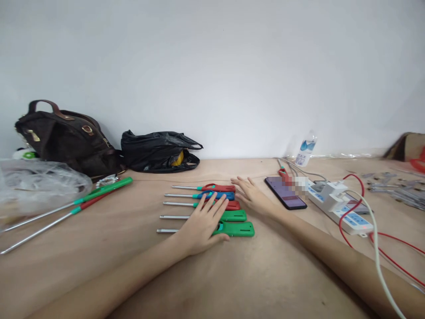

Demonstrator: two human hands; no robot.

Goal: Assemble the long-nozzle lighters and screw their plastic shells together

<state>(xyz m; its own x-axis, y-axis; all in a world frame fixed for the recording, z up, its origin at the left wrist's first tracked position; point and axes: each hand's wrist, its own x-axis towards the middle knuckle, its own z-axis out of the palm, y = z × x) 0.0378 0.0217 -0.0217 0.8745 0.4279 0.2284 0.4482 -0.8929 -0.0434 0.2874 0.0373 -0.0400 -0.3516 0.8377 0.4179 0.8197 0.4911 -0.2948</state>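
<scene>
Several long-necked gas lighters lie side by side on the table, metal tubes pointing left. From back to front come a red lighter (222, 188), a blue lighter (228, 195), another red lighter (234, 205), a green lighter (236, 215) and a second green lighter (241, 229). My left hand (204, 223) rests flat across the front ones with its fingers stretched out, covering parts of their handles and tubes. Beside the handle ends at the right is my right hand (252, 195), fingers spread and holding nothing; whether its fingertips touch the back lighters, I cannot tell.
At left are two longer lighters (102, 189), a clear plastic bag (43, 181), a dark handbag (66, 141) and a black plastic bag (152, 150). At right lie a phone (282, 195), a power strip (352, 221) with cables, a water bottle (306, 150) and metal parts (398, 190).
</scene>
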